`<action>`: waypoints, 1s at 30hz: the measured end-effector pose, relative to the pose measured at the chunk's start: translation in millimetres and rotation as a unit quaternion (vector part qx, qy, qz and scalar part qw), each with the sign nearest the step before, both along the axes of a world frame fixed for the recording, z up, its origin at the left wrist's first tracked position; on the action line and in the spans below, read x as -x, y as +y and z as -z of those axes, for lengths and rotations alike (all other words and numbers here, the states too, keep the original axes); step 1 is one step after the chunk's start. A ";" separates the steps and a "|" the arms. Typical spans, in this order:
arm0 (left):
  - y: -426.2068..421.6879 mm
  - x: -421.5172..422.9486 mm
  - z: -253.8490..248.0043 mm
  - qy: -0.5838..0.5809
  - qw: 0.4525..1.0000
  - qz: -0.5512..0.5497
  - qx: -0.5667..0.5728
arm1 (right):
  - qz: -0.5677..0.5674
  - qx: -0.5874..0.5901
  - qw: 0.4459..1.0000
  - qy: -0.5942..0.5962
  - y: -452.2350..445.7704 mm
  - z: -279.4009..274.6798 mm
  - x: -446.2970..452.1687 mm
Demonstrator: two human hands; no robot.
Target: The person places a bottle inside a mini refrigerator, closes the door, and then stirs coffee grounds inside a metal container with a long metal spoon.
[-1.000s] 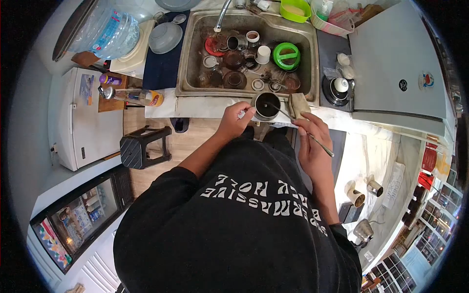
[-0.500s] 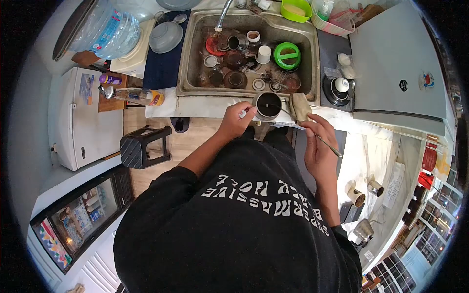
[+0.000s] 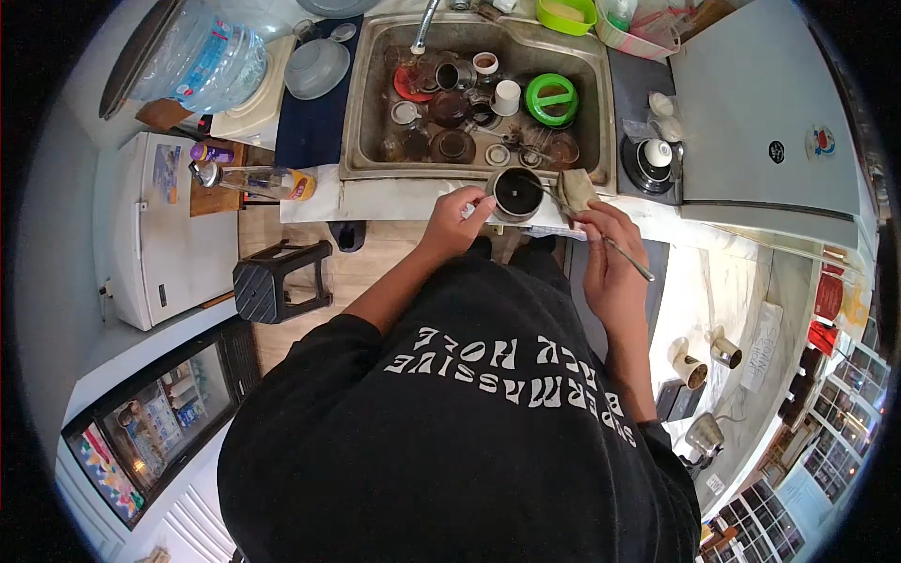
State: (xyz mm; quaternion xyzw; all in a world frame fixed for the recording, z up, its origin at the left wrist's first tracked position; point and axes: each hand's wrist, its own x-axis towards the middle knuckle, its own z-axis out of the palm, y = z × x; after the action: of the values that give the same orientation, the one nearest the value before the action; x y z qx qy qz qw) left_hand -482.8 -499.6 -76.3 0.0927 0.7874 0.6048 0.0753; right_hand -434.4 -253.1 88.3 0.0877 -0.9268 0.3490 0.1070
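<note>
At the sink's front edge, my left hand [image 3: 458,223] grips a metal cup [image 3: 517,194] with dark contents, its fingers closed on the near left side. My right hand [image 3: 612,258] is closed on the handle of a long metal spoon [image 3: 627,260], whose far end reaches the cup's opening. A folded beige cloth [image 3: 575,190] lies on the counter edge, just beyond my right fingers. Beyond the cup, the metal sink [image 3: 353,103] holds several glass vessels, cups, a white cup [image 3: 506,98] and a round green lid [image 3: 551,99].
A faucet [image 3: 419,39] hangs over the sink. Left are a bowl [image 3: 317,69] on a dark mat and a bottle [image 3: 253,182]. A black stool [image 3: 267,286] stands on the floor. Right are a black saucer with a white cup [image 3: 657,153] and a grey refrigerator door [image 3: 751,122].
The spoon and my right hand shift slightly right, then the hand comes back a little toward the cup. The cup is slightly nearer the sink. The camera view has shifted a little.
</note>
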 end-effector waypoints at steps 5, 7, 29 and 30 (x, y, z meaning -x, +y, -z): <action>-0.1 1.4 8.5 -0.033 0.999 0.028 -0.017 | 0.004 0.013 1.000 0.002 5.4 -1.8 -6.6; -4.4 6.3 3.9 -0.039 0.997 0.062 -0.011 | -0.015 0.019 1.000 0.003 2.0 -1.3 -6.3; -2.5 14.3 -5.4 -0.107 0.993 0.051 0.005 | 0.000 0.014 0.997 0.073 -9.1 -4.0 -6.9; -2.2 14.4 -2.1 -0.105 0.993 0.049 0.002 | 0.010 0.016 0.998 0.066 -7.7 -2.7 -6.1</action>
State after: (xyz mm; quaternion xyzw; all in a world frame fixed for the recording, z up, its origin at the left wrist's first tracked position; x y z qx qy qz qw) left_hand -497.2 -501.8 -74.1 0.0674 0.7711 0.6048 0.1871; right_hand -428.3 -260.8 91.1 0.0995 -0.9131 0.3558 0.1727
